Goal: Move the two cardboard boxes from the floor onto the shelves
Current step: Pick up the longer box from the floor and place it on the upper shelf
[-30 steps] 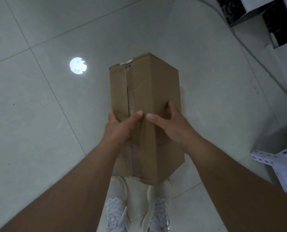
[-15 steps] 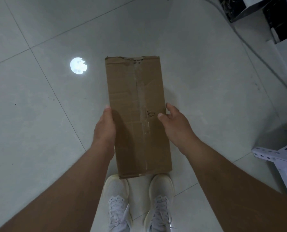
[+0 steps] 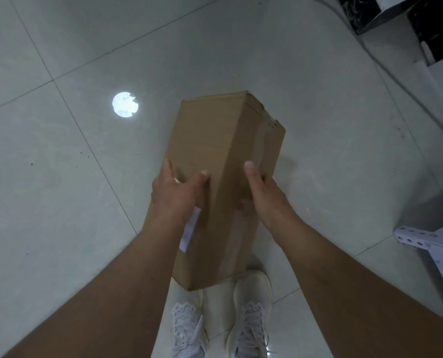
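Bare forearms (image 3: 127, 288) — no sleeves, white lace-up sneakers (image 3: 251, 319) — pale soles, grey laces

The floor (image 3: 318, 73) is made of large pale grey tiles with thin dark joints, and a round bright spot of reflected light (image 3: 125, 104) lies on it at the left. At the bottom two white laced shoes (image 3: 249, 321) stand side by side on the tiles. In the upper right corner there is a dark marbled surface (image 3: 422, 24) with white blocks against it.
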The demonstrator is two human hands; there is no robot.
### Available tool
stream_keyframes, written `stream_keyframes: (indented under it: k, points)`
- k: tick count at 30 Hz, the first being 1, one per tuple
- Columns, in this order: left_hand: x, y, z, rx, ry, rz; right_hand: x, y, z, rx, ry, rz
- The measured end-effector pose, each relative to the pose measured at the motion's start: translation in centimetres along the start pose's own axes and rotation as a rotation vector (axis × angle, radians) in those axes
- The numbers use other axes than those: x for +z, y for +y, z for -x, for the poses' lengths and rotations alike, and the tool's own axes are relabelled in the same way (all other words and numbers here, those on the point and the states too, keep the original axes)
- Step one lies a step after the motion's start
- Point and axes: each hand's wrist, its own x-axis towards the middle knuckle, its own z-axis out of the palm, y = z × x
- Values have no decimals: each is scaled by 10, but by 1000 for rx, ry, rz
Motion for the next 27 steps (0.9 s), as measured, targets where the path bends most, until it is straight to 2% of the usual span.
stream_keyframes:
  k: [3,6,8,13,27]
  points:
    - [9,-4,6,-89,-64,-226,-1,0,3,-34,94,-105]
    - [10,-6,9,-125,11,-175,-7,5,0,-12,187,-92]
    - [6,-10,4,-140,13,-120,-13,11,-4,21,169,-76]
    - [6,-20,-4,-221,-120,0,-14,23,-8,29,105,-66]
    - [9,-32,-7,-222,-156,75,-16,28,-10,12,69,-44]
